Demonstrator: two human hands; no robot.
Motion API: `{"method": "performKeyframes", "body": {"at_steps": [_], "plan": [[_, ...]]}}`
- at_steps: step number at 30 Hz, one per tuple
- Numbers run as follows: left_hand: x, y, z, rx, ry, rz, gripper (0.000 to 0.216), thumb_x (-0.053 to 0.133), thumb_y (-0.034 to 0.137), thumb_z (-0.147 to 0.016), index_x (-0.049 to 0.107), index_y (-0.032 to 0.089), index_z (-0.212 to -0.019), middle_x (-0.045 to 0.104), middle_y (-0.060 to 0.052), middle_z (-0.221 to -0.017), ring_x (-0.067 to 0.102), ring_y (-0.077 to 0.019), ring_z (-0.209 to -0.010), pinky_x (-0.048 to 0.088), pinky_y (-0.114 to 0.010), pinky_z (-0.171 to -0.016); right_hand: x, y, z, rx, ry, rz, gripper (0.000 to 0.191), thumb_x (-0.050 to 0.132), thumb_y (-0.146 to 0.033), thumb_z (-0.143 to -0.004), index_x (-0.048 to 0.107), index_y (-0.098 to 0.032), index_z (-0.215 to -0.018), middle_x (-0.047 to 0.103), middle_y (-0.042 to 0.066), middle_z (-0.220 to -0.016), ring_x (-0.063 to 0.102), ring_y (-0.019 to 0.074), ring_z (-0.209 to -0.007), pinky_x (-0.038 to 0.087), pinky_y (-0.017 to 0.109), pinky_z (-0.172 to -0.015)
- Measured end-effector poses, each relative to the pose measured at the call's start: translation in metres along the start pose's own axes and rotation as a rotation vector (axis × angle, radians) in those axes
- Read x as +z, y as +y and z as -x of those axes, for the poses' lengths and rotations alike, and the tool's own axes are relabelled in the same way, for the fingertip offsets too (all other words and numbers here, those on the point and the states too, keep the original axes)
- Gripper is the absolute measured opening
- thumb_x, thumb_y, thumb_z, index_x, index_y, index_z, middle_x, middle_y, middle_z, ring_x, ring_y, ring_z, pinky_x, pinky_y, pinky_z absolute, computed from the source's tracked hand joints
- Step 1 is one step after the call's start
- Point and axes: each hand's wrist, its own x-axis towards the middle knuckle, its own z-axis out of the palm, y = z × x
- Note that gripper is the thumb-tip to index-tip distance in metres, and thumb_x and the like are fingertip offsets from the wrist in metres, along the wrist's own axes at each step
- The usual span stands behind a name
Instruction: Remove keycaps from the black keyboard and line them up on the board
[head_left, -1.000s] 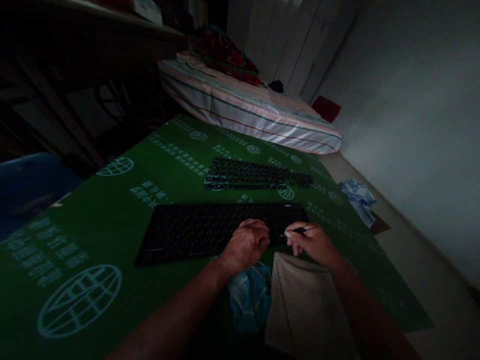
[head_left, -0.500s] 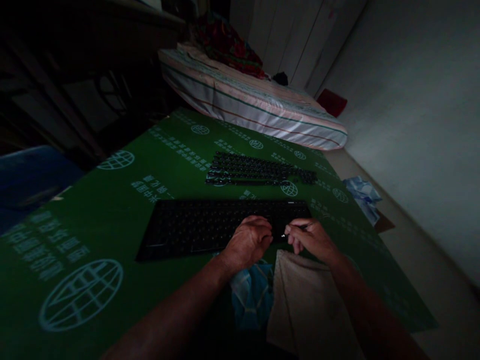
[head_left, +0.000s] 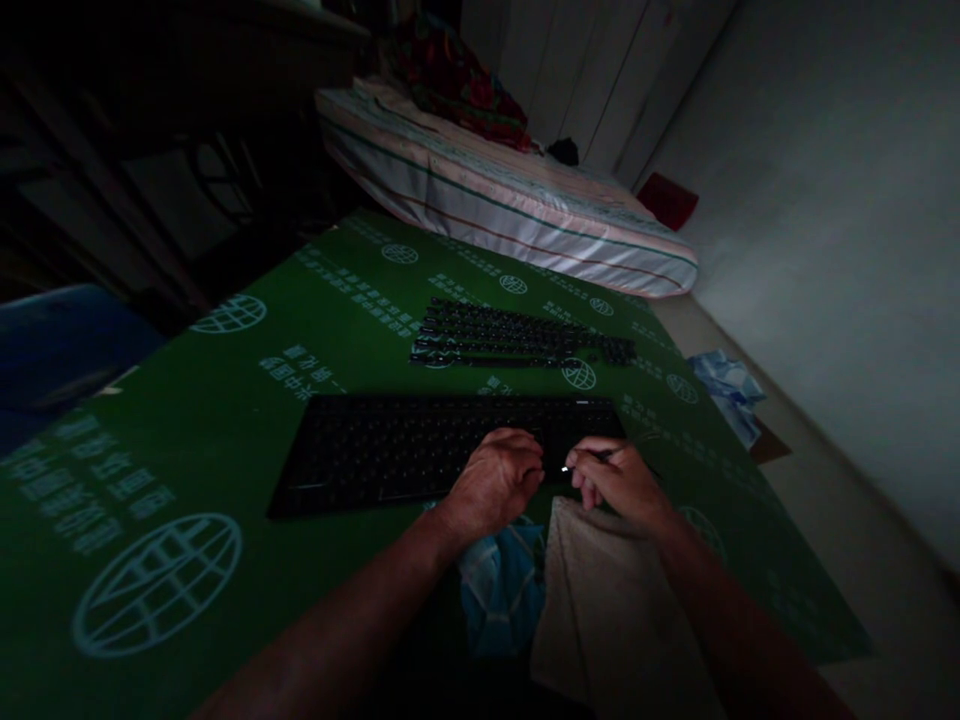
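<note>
A black keyboard (head_left: 390, 455) lies on a green printed mat (head_left: 225, 420) in dim light. My left hand (head_left: 495, 480) rests on the keyboard's right part with its fingers curled against the keys. Just to its right, my right hand (head_left: 619, 480) pinches a thin dark tool (head_left: 589, 460) with a bright tip, held at the keyboard's right end. Farther back on the mat lies a second black keyboard (head_left: 517, 335).
A beige cloth (head_left: 607, 600) and a blue cloth (head_left: 502, 585) lie on my lap at the mat's near edge. A striped mattress (head_left: 517, 215) lies beyond the mat. Crumpled blue-white cloth (head_left: 727, 385) sits on the floor at right. Dark furniture stands at left.
Both hands stay at the keyboard's right end; the right hand has shifted a little left, and the tool's bright tip now shows. The view has drifted slightly.
</note>
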Motion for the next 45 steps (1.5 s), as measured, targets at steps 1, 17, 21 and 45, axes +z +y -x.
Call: {"method": "performKeyframes", "body": {"at_steps": [1, 17, 21, 45], "plan": [[0.0, 0.0, 0.0, 0.001, 0.0, -0.003, 0.013, 0.057, 0.013, -0.079, 0.069, 0.016, -0.074, 0.071, -0.004, -0.087, 0.062, -0.0193, -0.091, 0.045, -0.034, -0.088, 0.001, 0.0, 0.001, -0.005, 0.009, 0.014, 0.019, 0.051, -0.032, -0.073, 0.057, -0.016, -0.063, 0.054, -0.004, -0.046, 0.047, 0.0069, -0.031, 0.032, 0.017, -0.034], [0.009, 0.028, -0.017, -0.169, -0.071, -0.149, 0.013, 0.061, 0.012, -0.072, 0.069, 0.016, -0.081, 0.063, -0.01, -0.11, 0.048, -0.0277, -0.115, 0.039, -0.04, -0.1, 0.002, 0.006, -0.001, -0.052, 0.012, 0.061, 0.031, 0.047, -0.037, -0.079, 0.052, -0.018, -0.055, 0.048, -0.004, -0.035, 0.044, 0.0077, -0.029, 0.032, 0.017, -0.035], [0.017, 0.026, -0.018, -0.225, -0.073, -0.127, 0.016, 0.06, 0.011, -0.071, 0.07, 0.017, -0.081, 0.061, -0.009, -0.117, 0.045, -0.029, -0.12, 0.039, -0.045, -0.099, 0.003, 0.01, -0.002, -0.1, 0.019, 0.067, 0.023, 0.046, -0.035, -0.08, 0.055, -0.018, -0.068, 0.052, -0.005, -0.043, 0.045, 0.0076, -0.03, 0.033, 0.017, -0.035], [0.023, 0.022, -0.017, -0.225, -0.04, -0.098, 0.016, 0.061, 0.013, -0.07, 0.067, 0.019, -0.084, 0.061, -0.007, -0.12, 0.047, -0.0259, -0.118, 0.036, -0.042, -0.1, 0.004, 0.012, -0.007, 0.034, -0.028, -0.173, 0.023, 0.049, -0.042, -0.075, 0.048, -0.019, -0.071, 0.055, -0.006, -0.04, 0.04, 0.0074, -0.022, 0.024, 0.015, -0.025]]}}
